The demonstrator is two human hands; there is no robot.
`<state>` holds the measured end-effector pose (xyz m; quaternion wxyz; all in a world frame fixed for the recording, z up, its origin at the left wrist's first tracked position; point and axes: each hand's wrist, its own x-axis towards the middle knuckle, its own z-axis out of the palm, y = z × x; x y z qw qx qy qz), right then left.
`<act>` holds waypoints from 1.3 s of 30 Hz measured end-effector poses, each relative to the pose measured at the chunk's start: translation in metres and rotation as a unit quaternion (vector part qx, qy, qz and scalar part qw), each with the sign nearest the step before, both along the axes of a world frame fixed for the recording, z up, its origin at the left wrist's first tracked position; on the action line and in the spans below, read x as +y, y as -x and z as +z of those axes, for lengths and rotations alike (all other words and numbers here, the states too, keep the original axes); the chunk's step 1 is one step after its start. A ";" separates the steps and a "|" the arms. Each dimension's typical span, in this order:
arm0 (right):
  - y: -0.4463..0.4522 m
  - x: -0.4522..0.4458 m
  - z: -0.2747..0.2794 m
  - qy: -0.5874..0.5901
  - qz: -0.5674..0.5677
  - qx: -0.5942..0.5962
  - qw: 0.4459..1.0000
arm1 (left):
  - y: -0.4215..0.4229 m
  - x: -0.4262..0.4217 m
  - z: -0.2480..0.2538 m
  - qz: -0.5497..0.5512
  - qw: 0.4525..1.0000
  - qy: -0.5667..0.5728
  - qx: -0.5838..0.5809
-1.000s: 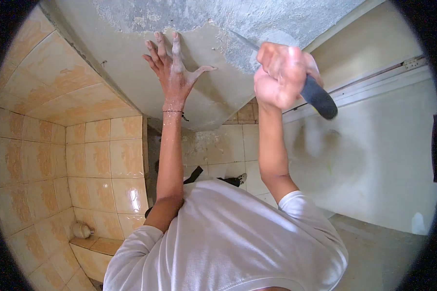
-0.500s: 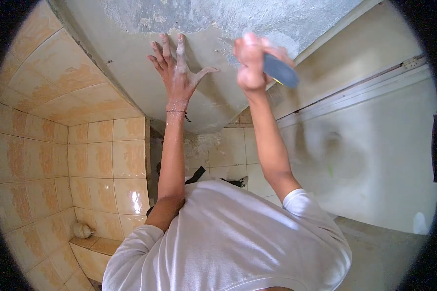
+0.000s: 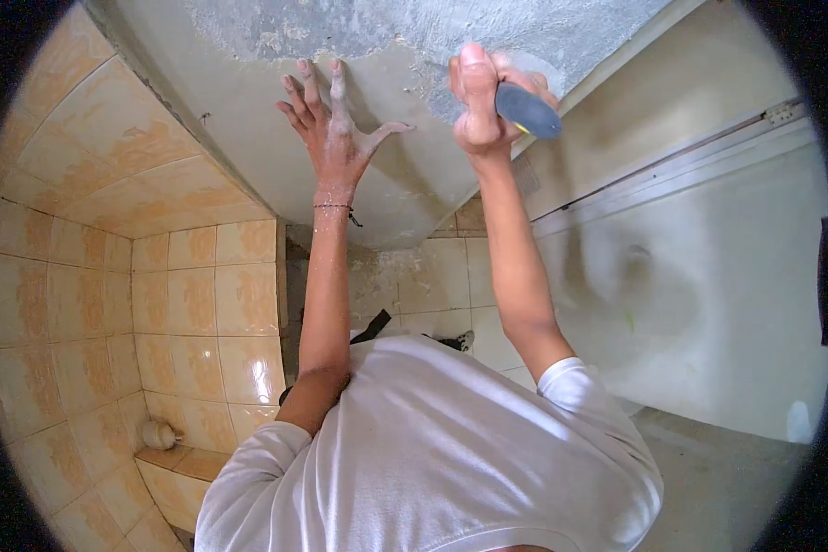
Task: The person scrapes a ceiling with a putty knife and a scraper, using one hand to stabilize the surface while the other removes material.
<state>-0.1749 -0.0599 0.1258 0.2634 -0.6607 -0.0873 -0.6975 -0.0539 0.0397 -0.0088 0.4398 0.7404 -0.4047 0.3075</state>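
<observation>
My left hand (image 3: pixel 334 138) rests on the painted part of the wall (image 3: pixel 405 179), fingers spread and dusted with white powder. Its fingertips lie just below the ragged edge of a rough grey patch (image 3: pixel 340 26) where the paint is gone. To the right, my right hand (image 3: pixel 480 97) is wrapped around a tool with a rounded dark grey handle (image 3: pixel 530 112) that has a bit of yellow on it. The handle's butt points towards me and to the right. The tool's working end is hidden behind my fist, at the border between paint and bare patch.
Orange and cream tiles (image 3: pixel 187 299) cover the wall on the left, with a tiled ledge (image 3: pixel 189 460) low down. A pale door (image 3: pixel 699 304) stands on the right. Below is a tiled floor (image 3: pixel 432 276), with part of a shoe (image 3: pixel 460 341) showing.
My right hand has shifted slightly with the grey-handled tool and is less blurred, the handle now a little higher. My left hand stays in place on the wall.
</observation>
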 end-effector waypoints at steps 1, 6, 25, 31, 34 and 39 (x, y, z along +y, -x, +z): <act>0.007 0.000 0.001 0.009 0.010 0.028 1.000 | -0.003 0.000 0.001 -0.002 1.000 0.005 -0.002; 0.003 0.010 -0.007 -0.077 0.052 -0.053 0.994 | 0.002 0.001 0.004 -0.005 1.000 0.004 -0.002; -0.003 -0.002 -0.013 -0.058 0.092 0.037 0.993 | 0.004 0.006 0.002 -0.007 1.000 0.000 0.010; 0.015 0.014 -0.001 -0.019 0.083 -0.019 0.996 | 0.000 0.002 0.001 0.001 1.000 0.011 0.008; -0.005 0.008 -0.004 0.011 0.016 0.008 1.000 | 0.001 0.005 -0.002 0.010 1.000 -0.001 0.013; 0.007 0.021 -0.001 -0.042 0.097 -0.040 0.994 | 0.000 0.003 -0.001 0.014 1.000 0.002 0.011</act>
